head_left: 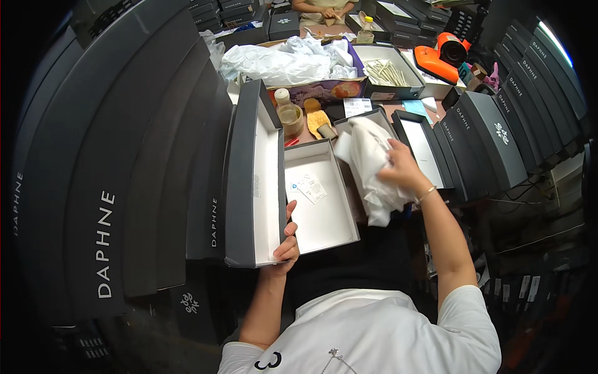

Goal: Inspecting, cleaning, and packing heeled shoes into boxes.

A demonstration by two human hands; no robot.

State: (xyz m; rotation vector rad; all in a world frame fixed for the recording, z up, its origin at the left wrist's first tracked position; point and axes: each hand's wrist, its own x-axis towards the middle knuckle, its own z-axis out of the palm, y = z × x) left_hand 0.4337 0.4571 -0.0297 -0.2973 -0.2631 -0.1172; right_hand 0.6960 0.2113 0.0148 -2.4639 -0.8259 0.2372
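My left hand (285,249) grips the near end of a dark grey shoe box lid (266,168), which stands on edge with its white inside facing right. Just right of it lies an open shoe box (324,230), white inside, holding small paper tags (311,188). My right hand (402,168), slightly blurred, is closed on a crumpled white tissue paper bundle (370,162). What the paper wraps, if anything, is hidden. The bundle hangs over another open grey box (352,177), covering most of it.
Stacked dark shoe boxes (143,156) rise at left, more boxes (479,143) at right. Beyond stand a jar (291,119), a yellow cloth (316,117), a carton of white paper (324,90), a box of pale sticks (387,73) and an orange tape dispenser (436,62). Another person's hands (330,12) show far off.
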